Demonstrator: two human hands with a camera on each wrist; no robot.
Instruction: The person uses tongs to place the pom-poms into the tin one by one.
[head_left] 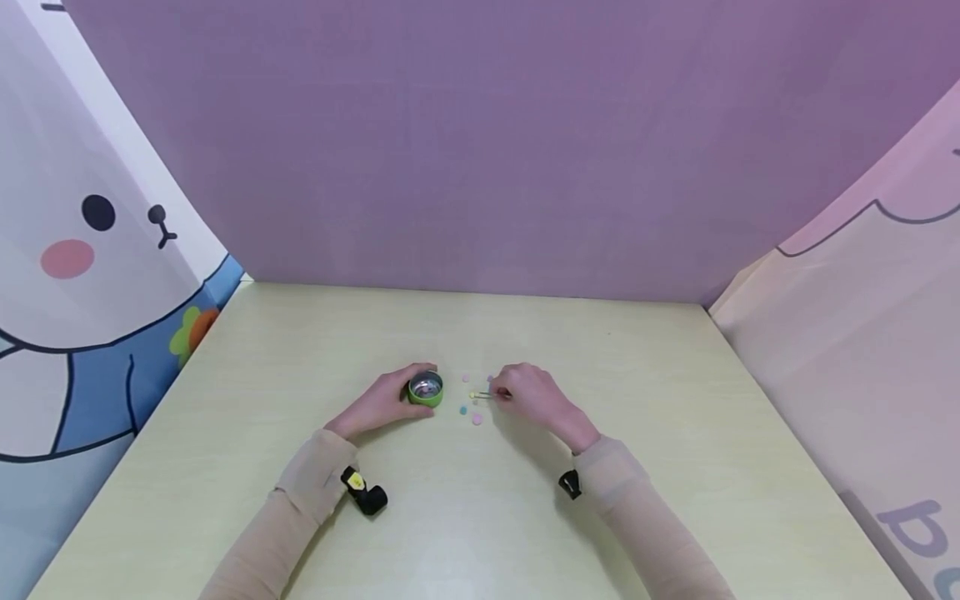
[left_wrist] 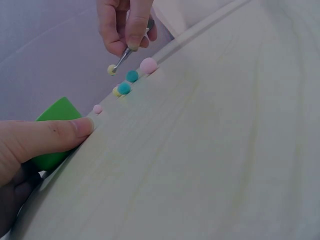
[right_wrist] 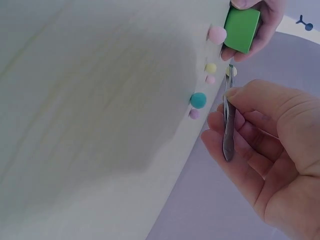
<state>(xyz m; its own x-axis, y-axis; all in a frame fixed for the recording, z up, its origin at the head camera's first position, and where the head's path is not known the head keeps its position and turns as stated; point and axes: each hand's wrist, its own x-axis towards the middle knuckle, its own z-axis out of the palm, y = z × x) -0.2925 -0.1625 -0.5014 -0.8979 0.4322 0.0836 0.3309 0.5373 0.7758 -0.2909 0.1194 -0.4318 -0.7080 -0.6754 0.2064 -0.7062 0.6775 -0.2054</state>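
My left hand (head_left: 381, 402) grips a small green cup (head_left: 426, 400) with a shiny metal inside, thumb and fingers round its sides. The cup stands upright on the table. Across from it, my right hand (head_left: 534, 395) pinches metal tweezers (right_wrist: 229, 127) between thumb and fingers. At the tweezers' tips is a small yellow ball (left_wrist: 111, 70), raised over the table in the left wrist view. Between the hands lie several loose balls: a large pink ball (right_wrist: 217, 34), a teal ball (right_wrist: 198, 100), a small pink ball (right_wrist: 210, 79), a yellow ball (right_wrist: 210, 67) and a lilac ball (right_wrist: 194, 114).
The pale wooden table (head_left: 465, 517) meets a purple backdrop (head_left: 480, 167) at its far edge. Printed cartoon panels stand at the left (head_left: 112, 308) and right (head_left: 847, 350). Black wrist cameras hang under the left sleeve (head_left: 315, 471) and right sleeve (head_left: 630, 492).
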